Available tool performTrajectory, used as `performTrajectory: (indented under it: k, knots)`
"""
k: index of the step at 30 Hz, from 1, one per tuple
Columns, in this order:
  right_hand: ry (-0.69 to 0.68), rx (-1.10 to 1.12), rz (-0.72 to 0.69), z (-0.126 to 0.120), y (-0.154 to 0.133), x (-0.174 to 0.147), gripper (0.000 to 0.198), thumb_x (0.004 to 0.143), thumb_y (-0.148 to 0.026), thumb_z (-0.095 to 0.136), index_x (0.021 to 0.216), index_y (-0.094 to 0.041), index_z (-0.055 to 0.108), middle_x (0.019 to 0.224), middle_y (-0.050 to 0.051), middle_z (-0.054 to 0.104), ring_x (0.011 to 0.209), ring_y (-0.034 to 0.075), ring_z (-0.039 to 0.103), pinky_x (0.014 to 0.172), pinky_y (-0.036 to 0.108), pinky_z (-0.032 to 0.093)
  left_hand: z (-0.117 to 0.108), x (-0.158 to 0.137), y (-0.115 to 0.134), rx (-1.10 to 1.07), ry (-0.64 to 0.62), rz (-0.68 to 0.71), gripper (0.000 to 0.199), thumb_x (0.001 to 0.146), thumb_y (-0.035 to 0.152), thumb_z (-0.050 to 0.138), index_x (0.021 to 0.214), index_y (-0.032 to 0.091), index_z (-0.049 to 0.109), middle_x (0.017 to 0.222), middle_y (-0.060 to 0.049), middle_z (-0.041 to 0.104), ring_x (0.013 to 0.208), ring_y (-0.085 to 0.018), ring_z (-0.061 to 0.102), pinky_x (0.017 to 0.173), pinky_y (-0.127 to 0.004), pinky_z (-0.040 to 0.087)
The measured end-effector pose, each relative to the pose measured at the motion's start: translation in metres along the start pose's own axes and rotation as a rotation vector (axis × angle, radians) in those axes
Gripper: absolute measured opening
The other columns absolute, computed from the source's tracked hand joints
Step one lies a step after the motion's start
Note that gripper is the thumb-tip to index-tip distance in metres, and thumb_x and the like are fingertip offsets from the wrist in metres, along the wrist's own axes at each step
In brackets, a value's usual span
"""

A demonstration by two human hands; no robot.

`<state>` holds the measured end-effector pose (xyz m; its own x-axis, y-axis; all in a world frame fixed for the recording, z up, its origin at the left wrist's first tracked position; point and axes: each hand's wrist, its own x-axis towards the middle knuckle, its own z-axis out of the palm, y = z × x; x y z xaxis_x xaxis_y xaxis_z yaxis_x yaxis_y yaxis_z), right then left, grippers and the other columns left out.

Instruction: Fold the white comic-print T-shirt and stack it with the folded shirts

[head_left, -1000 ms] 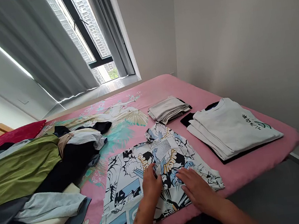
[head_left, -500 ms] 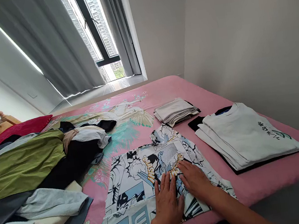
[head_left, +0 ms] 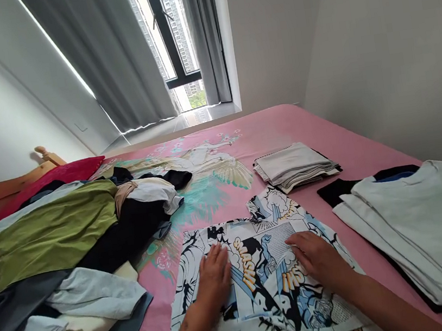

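hands: my left hand [head_left: 214,278] and right hand [head_left: 318,258] are pressing flat and open on the comic-print garment [head_left: 269,274] | place: lying on the pink bed [head_left: 289,123] | risk: uneven pressing is likely bunching the fabric, skewing its edges.

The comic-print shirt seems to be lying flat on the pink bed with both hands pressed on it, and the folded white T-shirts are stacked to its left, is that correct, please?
Not quite: the head view shows the folded white T-shirts stacked to the right of the comic-print shirt, not the left. The rest holds: it lies flat on the pink bed with the left hand and right hand pressed on it.
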<state>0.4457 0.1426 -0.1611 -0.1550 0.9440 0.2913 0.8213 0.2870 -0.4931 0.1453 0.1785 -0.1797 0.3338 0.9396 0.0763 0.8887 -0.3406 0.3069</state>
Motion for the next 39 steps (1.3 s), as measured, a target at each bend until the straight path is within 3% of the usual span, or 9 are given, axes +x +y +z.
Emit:
performTrajectory:
  k: [4,9,16,22,27,29,32,35,39]
  knots:
    - [0.010,-0.040,-0.028,0.008,0.029,0.046,0.024,0.087,-0.017,0.039,0.099,-0.017,0.060,0.100,0.008,0.063,0.098,0.020,0.055,0.090,0.037,0.044,-0.006,0.031,-0.059,0.068,0.065,-0.121,0.042,0.089,0.026,0.038,0.129,0.023,0.048,0.143,-0.010,0.041,0.135,-0.025,0.030,0.108,-0.053,0.026]
    - [-0.125,-0.247,-0.080,0.019,0.064,0.104,0.030,0.087,-0.011,0.037,0.106,-0.016,0.058,0.111,0.008,0.060,0.109,0.018,0.049,0.096,0.032,0.040,-0.002,0.065,-0.106,0.153,0.143,-0.243,0.040,0.088,0.024,0.039,0.127,0.021,0.050,0.140,-0.011,0.043,0.133,-0.023,0.033,0.108,-0.045,0.028]
    - [-0.238,-0.393,0.002,0.041,0.093,0.168,0.048,0.082,-0.006,0.037,0.128,-0.018,0.045,0.135,0.009,0.046,0.114,0.024,0.046,0.093,0.038,0.038,0.015,0.071,-0.120,0.162,0.229,-0.255,0.041,0.088,0.022,0.038,0.128,0.019,0.048,0.140,-0.010,0.043,0.131,-0.022,0.035,0.110,-0.046,0.022]
    - [-0.392,-0.484,0.088,0.043,0.090,0.203,0.045,0.068,-0.008,0.053,0.112,-0.021,0.057,0.102,0.010,0.063,0.090,0.024,0.058,0.073,0.033,0.042,0.013,0.071,-0.117,0.122,0.194,-0.288,0.042,0.086,0.021,0.039,0.127,0.021,0.049,0.140,-0.009,0.043,0.130,-0.022,0.035,0.110,-0.046,0.020]
    - [-0.343,-0.537,0.082,0.024,0.071,0.194,0.018,0.069,-0.012,0.053,0.084,-0.015,0.064,0.092,0.014,0.063,0.097,0.027,0.054,0.077,0.035,0.039,-0.010,0.087,-0.115,0.115,0.039,-0.373,0.044,0.079,0.022,0.048,0.122,0.028,0.054,0.130,-0.007,0.050,0.121,-0.024,0.042,0.100,-0.043,0.032]
    - [-0.305,-0.526,0.060,0.011,0.064,0.182,0.012,0.070,-0.016,0.054,0.079,-0.014,0.062,0.096,0.014,0.061,0.103,0.028,0.050,0.081,0.035,0.037,-0.023,0.093,-0.115,0.115,-0.003,-0.385,0.039,0.074,0.024,0.053,0.112,0.029,0.060,0.114,-0.005,0.059,0.110,-0.025,0.048,0.090,-0.040,0.037]
    - [-0.296,-0.469,0.061,-0.012,0.054,0.162,0.012,0.071,-0.021,0.053,0.080,-0.016,0.059,0.088,0.009,0.062,0.089,0.022,0.055,0.074,0.029,0.038,-0.040,0.093,-0.114,0.112,-0.018,-0.360,0.020,0.071,0.026,0.055,0.088,0.024,0.066,0.093,-0.005,0.063,0.100,-0.025,0.051,0.084,-0.037,0.037]
    - [-0.326,-0.392,0.060,-0.042,0.043,0.137,0.018,0.075,-0.021,0.048,0.090,-0.019,0.057,0.078,0.002,0.063,0.071,0.015,0.056,0.061,0.023,0.035,-0.056,0.079,-0.110,0.083,-0.031,-0.281,0.013,0.073,0.027,0.053,0.076,0.021,0.064,0.087,-0.004,0.063,0.095,-0.023,0.052,0.081,-0.034,0.036]
    - [-0.329,-0.225,0.024,-0.086,0.018,0.094,0.017,0.075,-0.018,0.043,0.085,-0.021,0.057,0.076,0.000,0.062,0.069,0.015,0.056,0.060,0.022,0.034,-0.086,0.039,-0.103,0.017,-0.052,-0.154,0.012,0.075,0.020,0.050,0.075,0.022,0.062,0.083,0.000,0.064,0.087,-0.018,0.055,0.079,-0.029,0.037]
